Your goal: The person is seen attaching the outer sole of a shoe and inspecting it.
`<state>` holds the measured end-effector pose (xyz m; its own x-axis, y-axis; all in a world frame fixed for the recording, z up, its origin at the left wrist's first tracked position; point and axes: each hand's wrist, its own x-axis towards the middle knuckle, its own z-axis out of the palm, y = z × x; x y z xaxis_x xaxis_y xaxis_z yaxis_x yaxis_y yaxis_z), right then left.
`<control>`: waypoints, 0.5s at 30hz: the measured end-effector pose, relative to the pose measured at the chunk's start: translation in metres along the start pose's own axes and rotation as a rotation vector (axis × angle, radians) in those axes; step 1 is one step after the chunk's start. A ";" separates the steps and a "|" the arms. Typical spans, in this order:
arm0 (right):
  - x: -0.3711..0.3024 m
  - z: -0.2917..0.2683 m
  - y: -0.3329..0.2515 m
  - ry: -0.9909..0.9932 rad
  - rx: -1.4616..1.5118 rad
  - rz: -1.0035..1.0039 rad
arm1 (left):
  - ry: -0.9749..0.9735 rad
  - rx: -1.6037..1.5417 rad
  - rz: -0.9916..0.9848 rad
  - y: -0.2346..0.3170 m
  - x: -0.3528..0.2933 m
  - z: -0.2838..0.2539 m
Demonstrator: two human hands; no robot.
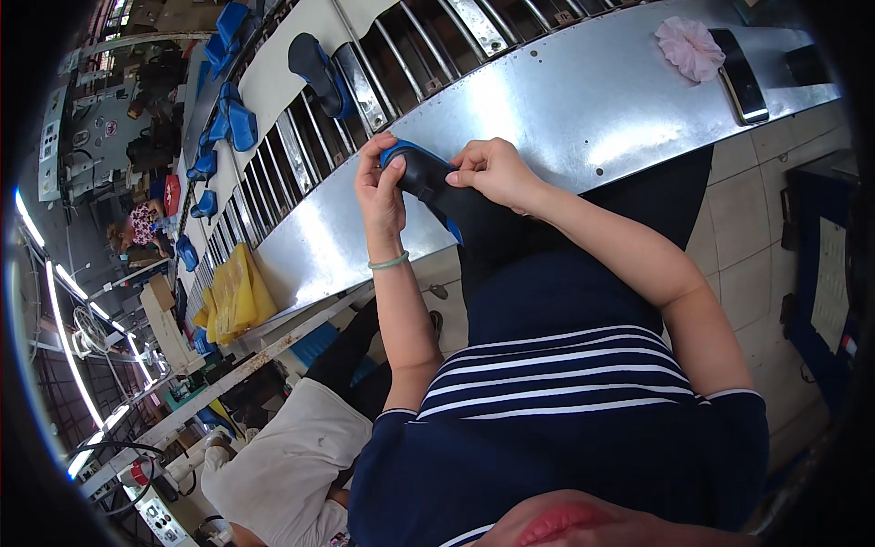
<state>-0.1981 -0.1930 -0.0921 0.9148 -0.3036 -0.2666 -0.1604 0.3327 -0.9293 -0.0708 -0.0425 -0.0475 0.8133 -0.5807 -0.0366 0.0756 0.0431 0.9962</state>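
Observation:
A black shoe upper (pixel 419 171) on a blue shoe last (pixel 453 230) is held at the near edge of the metal worktop, just above my lap. My left hand (pixel 383 187) grips its upper-left end, thumb on the black side and fingers round the blue. On the opposite side, my right hand (pixel 492 171) is closed in a pinch at the black upper's edge. Whatever lies between those fingertips is too small to make out. The lower part of the shoe blends into my dark clothing.
Beyond the metal worktop (pixel 547 100) runs a roller conveyor (pixel 401 55), where another black shoe on a last (pixel 319 73) stands. Several blue lasts (pixel 239 123) line its far side. Yellow sheets (pixel 239 296) lie leftward; a pink scrunchie (pixel 690 48) and phone (pixel 740 82) lie right. A co-worker (pixel 287 456) sits left.

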 end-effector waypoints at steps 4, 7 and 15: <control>0.000 0.000 0.000 0.003 -0.015 0.000 | 0.007 -0.007 0.004 -0.003 0.000 -0.002; 0.001 0.001 -0.002 0.000 -0.055 0.001 | 0.018 -0.037 0.006 -0.004 -0.002 -0.001; -0.001 0.000 -0.008 0.004 -0.073 0.060 | 0.048 -0.061 0.005 -0.005 -0.002 0.002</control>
<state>-0.1976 -0.1955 -0.0843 0.9013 -0.2884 -0.3231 -0.2415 0.2846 -0.9277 -0.0744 -0.0431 -0.0526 0.8403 -0.5408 -0.0370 0.1055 0.0962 0.9898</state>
